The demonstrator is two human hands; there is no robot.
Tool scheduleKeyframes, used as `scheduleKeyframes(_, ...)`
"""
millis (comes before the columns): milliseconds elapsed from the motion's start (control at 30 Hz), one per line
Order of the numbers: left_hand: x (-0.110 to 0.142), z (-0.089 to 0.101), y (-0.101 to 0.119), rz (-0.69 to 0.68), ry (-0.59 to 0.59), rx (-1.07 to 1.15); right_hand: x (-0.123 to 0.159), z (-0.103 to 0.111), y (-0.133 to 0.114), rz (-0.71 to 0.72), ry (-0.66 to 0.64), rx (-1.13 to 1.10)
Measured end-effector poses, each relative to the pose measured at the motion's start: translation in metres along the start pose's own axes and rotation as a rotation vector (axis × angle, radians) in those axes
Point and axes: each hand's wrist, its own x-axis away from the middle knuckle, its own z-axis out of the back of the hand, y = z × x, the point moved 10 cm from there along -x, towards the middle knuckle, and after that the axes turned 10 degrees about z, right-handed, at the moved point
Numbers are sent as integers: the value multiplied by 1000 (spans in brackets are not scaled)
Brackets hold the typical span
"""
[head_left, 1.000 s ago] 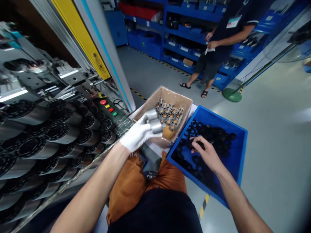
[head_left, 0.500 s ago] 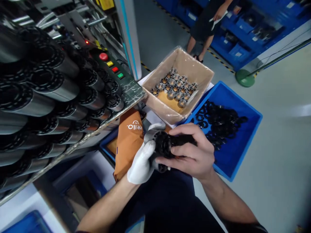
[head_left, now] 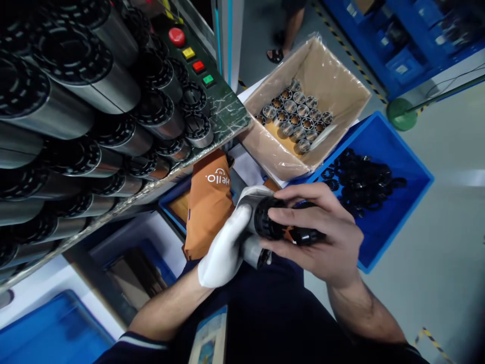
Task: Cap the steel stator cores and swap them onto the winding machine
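My left hand [head_left: 223, 250], in a white glove, is closed around two short metal cylinders side by side. On the upper metal cylinder [head_left: 248, 203] sits a black slotted plastic ring [head_left: 267, 217] at the right end. The lower metal cylinder [head_left: 250, 250] points down to the right, with black at its end. My right hand [head_left: 322, 230] is bare. Its thumb and fingers press around the black ring, and further black plastic pieces [head_left: 308, 235] lie within its palm, partly hidden by the fingers.
Rows of metal cylinders with black rings [head_left: 199, 129] stand on the bench at left, near coloured buttons [head_left: 198, 66]. A plastic-lined carton [head_left: 341, 93] holds several cylinders. A blue bin [head_left: 407, 202] contains black rings. An orange bag [head_left: 208, 217] hangs by the bench. A person's foot [head_left: 275, 54] shows behind.
The view has shifted, so bench, carton and bin appear nearer. My right hand has turned slightly, showing the black ring on the upper cylinder's end more plainly. Both hands keep their hold.
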Motion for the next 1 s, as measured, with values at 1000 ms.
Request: scheduleKeyframes(1000,-4,14,1,12,135,114,16,-4,12,-216,-96,8)
